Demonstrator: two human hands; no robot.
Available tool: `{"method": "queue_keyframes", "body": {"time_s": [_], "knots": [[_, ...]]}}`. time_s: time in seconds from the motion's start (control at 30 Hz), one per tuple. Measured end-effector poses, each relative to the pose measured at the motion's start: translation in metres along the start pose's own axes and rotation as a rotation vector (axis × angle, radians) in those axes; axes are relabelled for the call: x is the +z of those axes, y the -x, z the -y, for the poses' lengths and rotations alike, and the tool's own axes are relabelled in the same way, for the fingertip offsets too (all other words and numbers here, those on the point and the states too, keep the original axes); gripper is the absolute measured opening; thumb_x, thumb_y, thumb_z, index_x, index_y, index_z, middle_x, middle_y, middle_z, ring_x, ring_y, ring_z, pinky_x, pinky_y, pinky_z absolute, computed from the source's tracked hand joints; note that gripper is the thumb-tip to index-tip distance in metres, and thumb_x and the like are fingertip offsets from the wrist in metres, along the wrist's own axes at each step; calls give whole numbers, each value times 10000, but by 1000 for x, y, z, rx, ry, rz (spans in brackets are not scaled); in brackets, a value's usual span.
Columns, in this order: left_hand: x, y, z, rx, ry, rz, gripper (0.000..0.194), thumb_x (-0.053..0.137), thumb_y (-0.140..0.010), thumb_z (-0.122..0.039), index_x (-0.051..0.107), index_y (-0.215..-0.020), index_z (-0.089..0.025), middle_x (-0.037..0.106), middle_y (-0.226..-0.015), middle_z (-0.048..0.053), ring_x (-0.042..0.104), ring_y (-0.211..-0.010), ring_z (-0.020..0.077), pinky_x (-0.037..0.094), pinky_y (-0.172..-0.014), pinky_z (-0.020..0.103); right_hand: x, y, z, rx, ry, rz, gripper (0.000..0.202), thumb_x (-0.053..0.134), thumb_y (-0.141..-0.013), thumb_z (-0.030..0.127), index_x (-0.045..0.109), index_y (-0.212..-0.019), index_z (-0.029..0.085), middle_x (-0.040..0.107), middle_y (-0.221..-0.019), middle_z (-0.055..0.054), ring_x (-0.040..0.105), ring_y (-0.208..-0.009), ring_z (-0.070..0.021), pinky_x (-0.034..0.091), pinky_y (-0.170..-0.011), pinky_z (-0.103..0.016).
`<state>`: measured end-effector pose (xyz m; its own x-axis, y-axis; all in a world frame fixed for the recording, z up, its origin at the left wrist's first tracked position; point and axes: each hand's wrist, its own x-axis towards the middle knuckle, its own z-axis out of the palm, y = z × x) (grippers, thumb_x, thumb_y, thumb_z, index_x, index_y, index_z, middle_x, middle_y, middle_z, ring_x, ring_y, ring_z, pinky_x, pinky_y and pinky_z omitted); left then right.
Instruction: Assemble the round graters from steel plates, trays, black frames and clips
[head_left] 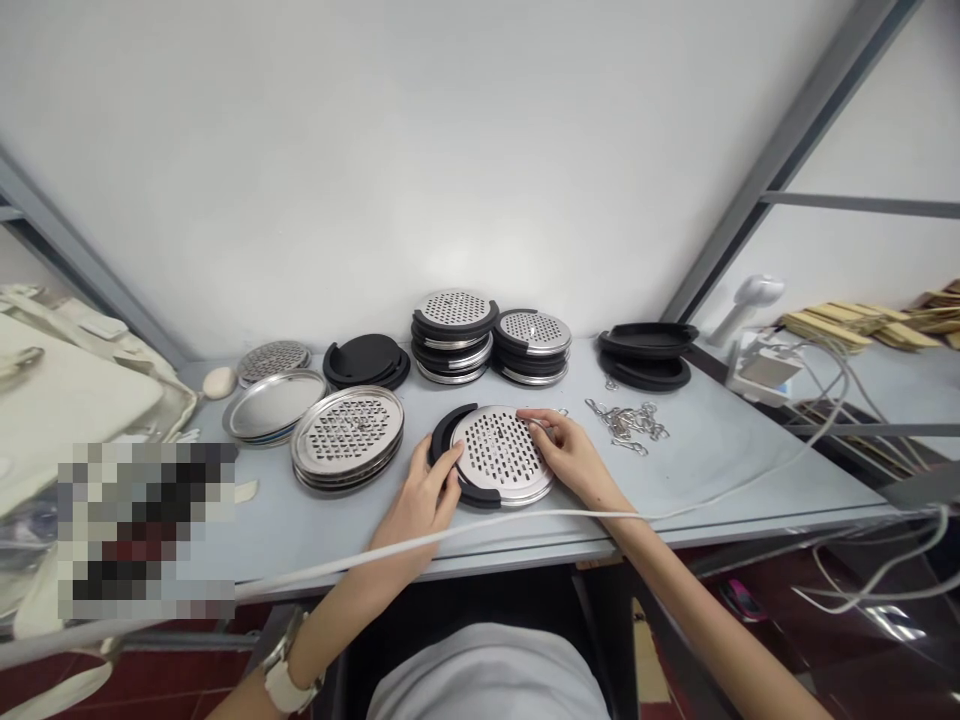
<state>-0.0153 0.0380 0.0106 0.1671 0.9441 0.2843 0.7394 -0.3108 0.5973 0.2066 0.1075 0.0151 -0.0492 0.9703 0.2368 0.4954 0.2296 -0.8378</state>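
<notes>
"Pale wall (450,150), grey tabletop (697,440); what stands at the back?"
"Two stacks (454,350) of metal discs and black rings."
"And the disc (504,450) between the hands?"
"Near the front edge, a black band (442,435) around its left side."
"How are the fingers?"
"Left hand (427,495): clasping the band, one finger over the disc. Right hand (564,455): curled at the upper right rim; I can't tell whether it pinches anything."
"Smallest?"
"Metal hooks (624,421), heaped to the right."

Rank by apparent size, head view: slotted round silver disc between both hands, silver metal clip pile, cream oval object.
1. Slotted silver disc
2. Metal clip pile
3. Cream oval object, clearly smallest
</notes>
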Motion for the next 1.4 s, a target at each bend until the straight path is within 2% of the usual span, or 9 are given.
{"method": "queue_keyframes", "body": {"time_s": [0.23, 0.37, 0.5, 0.63, 0.73, 0.87, 0.97, 1.1, 1.4], "knots": [[-1, 1, -6, 25, 27, -27, 382, 352, -938, -273, 455, -1305, -248, 258, -1462, 82, 355, -1312, 227, 328, -1087, 412, 9, 1, 0, -15, 65, -43, 357, 432, -855, 321, 671, -1090, 199, 630, -984, -80, 524, -922, -207, 411, -875, -372], [-2, 0, -6, 77, 76, 4, 358, 342, -945, -253, 490, -1271, -248, 317, -1444, 65, 361, -1307, 200, 321, -1095, 392, 16, -1, 0, -35, 50, -39, 349, 438, -855, 313, 680, -1080, 199, 611, -959, -74, 512, -936, -206, 392, -925, -388], [-2, 2, -7, 50, 74, -29, 329, 373, -937, -264, 529, -1225, -237, 137, -1510, 65, 329, -1325, 243, 301, -1097, 422, 22, -1, 0, -42, 47, -42, 345, 445, -856, 324, 679, -1086, 217, 570, -915, -65, 514, -868, -195, 411, -899, -388], [-4, 3, -9, 13, 76, 1, 341, 367, -940, -291, 510, -1249, -269, 110, -1514, 66, 355, -1305, 260, 328, -1070, 423, 23, 0, 4, -47, 58, -33, 340, 426, -872, 322, 664, -1097, 229, 530, -907, -60, 508, -895, -197, 388, -935, -398], [-6, 2, -10, -46, 110, -10, 494, 393, -929, -331, 274, -1408, -310, 176, -1491, 104, 451, -1215, 237, 392, -1008, 407, 19, 3, 9, -53, 95, -11, 331, 408, -884, 330, 648, -1099, 257, 511, -886, -55, 506, -893, -206, 389, -930, -410], [-4, 0, -8, -116, 202, -16, 700, 443, -901, -360, 39, -1456, -220, 467, -1275, 156, 593, -854, 151, 470, -882, 359, 17, 6, 8, -73, 163, -33, 350, 389, -899, 352, 605, -1157, 256, 534, -898, -77, 506, -949, -234, 386, -936, -437], [-3, -2, -5, -113, 246, -7, 706, 459, -892, -357, 56, -1449, -194, 555, -1133, 129, 577, -722, 123, 493, -804, 325, 21, 6, 1, -107, 120, -29, 473, 356, -918, 396, 438, -1341, 201, 545, -1142, -134, 476, -1129, -244, 334, -1016, -452], [-6, -3, -4, -107, 271, 5, 677, 478, -882, -384, 124, -1434, -217, 582, -1065, 93, 542, -621, 106, 501, -742, 318, 26, 5, -2, -82, 47, 96, 600, 320, -927, 483, 264, -1446, 186, 388, -1422, -134, 343, -1321, -226, 235, -1106, -446], [-10, -1, -6, -63, 260, 29, 638, 459, -897, -404, 153, -1433, -244, 524, -1187, 106, 548, -684, 110, 488, -753, 299, 25, 5, 10, -112, 67, 168, 628, 342, -912, 526, 267, -1453, 215, 309, -1483, -97, 251, -1378, -218, 174, -1139, -445]]}}
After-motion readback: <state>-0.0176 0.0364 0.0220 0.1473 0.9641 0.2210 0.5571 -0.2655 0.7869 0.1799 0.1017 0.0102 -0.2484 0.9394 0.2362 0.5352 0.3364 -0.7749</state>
